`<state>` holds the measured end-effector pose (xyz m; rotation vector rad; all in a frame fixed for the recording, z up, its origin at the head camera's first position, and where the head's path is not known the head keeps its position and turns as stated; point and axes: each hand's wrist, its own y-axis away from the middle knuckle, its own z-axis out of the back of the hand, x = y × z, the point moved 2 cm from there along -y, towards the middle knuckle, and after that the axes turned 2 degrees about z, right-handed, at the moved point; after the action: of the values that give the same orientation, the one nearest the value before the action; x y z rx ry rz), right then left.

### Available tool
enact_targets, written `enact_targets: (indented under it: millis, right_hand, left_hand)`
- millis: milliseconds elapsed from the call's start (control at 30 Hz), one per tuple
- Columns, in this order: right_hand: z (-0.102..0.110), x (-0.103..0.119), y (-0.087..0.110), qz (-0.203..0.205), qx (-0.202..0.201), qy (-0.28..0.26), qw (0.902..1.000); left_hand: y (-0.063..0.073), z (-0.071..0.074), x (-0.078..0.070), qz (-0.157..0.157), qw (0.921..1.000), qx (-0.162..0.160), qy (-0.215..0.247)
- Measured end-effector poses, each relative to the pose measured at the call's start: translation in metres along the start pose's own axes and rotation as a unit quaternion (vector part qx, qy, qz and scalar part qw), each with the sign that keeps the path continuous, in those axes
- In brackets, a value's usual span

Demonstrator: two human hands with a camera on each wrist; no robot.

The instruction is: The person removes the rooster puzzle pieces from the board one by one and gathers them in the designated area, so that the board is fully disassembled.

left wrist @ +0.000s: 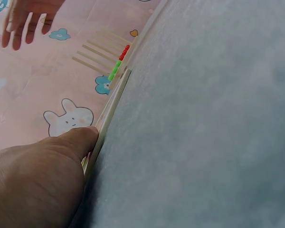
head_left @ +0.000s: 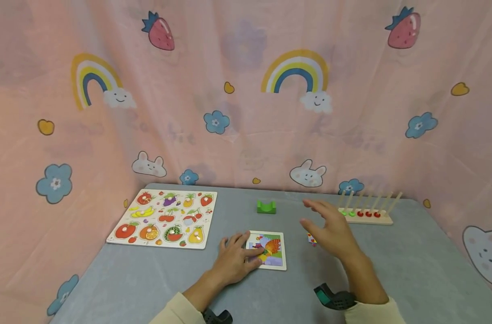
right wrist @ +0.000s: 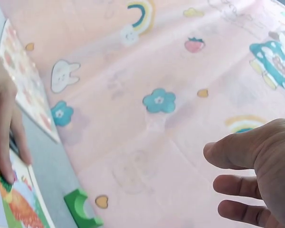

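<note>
I'm resting my left fingers (head_left: 252, 253) on a picture board (head_left: 274, 250).
They're lying spread and fairly straight over its left side, gripping nothing, while it's lying flat on the grey desk (head_left: 148, 272); my right fingers (head_left: 320, 207) are hanging loosely apart in the air, holding nothing, near a small patterned piece (head_left: 311, 239). A green block (head_left: 266, 208) is sitting behind.
</note>
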<state>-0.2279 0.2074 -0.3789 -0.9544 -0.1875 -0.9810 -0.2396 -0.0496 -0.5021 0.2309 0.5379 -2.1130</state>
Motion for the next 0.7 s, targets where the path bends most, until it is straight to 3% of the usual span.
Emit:
enact_targets:
  millis: [400, 700]
  right_hand:
    - [-0.024, 0.02, -0.012, 0.016, -0.016, -0.043, 0.9988]
    - [-0.052, 0.014, -0.016, 0.012, -0.029, -0.061, 0.9976]
  left_hand:
    - [0.0, 0.001, -0.001, 0.012, 0.9999, 0.009, -0.006]
    - [-0.001, 0.0, -0.001, 0.01, 0.9999, 0.006, -0.005]
